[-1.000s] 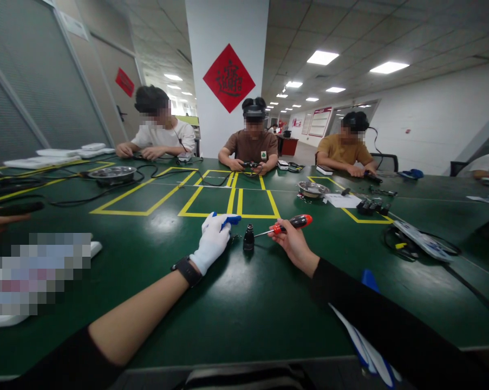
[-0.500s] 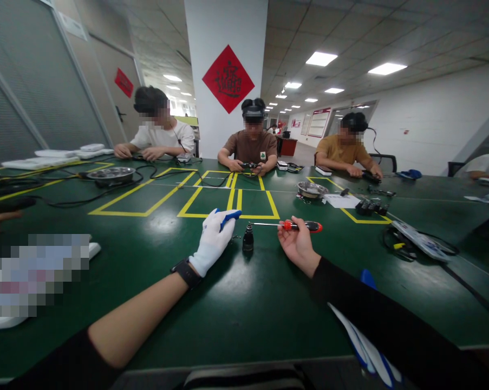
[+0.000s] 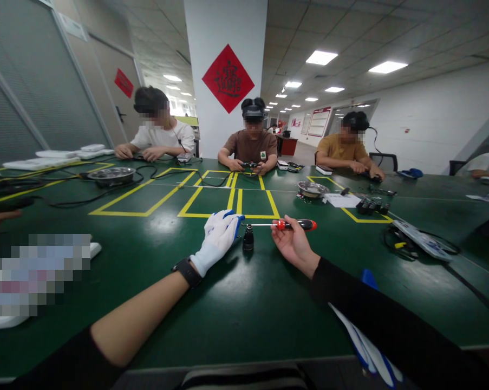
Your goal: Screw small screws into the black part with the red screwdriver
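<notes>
My right hand (image 3: pixel 293 242) is bare and closed round the red-and-black handle of a screwdriver (image 3: pixel 299 224). Its thin metal shaft points left, roughly level, just above a small black cylindrical part (image 3: pixel 248 239) that stands upright on the green table (image 3: pixel 228 309). My left hand (image 3: pixel 219 235) wears a white glove with blue fingertips. Its fingers are drawn together at the screwdriver's tip, left of the black part. Whatever they pinch is too small or hidden to make out.
A spare white-and-blue glove (image 3: pixel 364 341) lies beneath my right forearm. To the right are several black parts (image 3: pixel 372 207), a metal bowl (image 3: pixel 312 189), a paper sheet (image 3: pixel 342 201) and a power strip (image 3: pixel 421 238) with cables. Several people sit around the table.
My right hand and the screwdriver have shifted slightly left. My left hand has turned so more of its back and fingers show, with the fingertips now meeting the screwdriver's tip.
</notes>
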### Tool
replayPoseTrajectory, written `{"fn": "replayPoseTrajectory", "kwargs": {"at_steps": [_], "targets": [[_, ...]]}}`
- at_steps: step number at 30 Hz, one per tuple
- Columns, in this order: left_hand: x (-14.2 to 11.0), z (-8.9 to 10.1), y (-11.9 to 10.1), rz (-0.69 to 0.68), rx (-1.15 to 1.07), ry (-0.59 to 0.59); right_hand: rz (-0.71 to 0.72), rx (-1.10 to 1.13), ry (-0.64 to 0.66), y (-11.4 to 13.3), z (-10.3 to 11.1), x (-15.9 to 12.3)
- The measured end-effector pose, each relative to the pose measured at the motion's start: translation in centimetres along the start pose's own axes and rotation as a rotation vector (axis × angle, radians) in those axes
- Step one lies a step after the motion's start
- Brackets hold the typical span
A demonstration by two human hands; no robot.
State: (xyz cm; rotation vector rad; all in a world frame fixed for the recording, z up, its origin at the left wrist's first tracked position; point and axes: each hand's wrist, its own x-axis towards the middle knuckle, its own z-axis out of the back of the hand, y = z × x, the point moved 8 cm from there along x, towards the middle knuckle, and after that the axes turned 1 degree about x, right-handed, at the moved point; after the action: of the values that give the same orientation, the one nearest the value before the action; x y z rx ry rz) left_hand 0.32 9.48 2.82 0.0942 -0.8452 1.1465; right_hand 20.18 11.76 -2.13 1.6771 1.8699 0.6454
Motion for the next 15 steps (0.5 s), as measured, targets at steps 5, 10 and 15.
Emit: {"fn": "replayPoseTrajectory", "kwargs": {"at_steps": [5, 10, 15], "targets": [[-0.6, -0.1, -0.6, -0.175, 0.102, 0.006, -0.032, 0.054, 0.022, -0.2, -0.3, -0.2], [-0.8, -0.5, 0.1, -0.228, 0.13, -0.021, -0.032, 0.049, 0.016, -0.2, -0.4, -0.3], [-0.4, -1.0, 1.2, -0.124, 0.05, -0.057, -0.044, 0.042, 0.016, -0.4, -0.5, -0.4]]}}
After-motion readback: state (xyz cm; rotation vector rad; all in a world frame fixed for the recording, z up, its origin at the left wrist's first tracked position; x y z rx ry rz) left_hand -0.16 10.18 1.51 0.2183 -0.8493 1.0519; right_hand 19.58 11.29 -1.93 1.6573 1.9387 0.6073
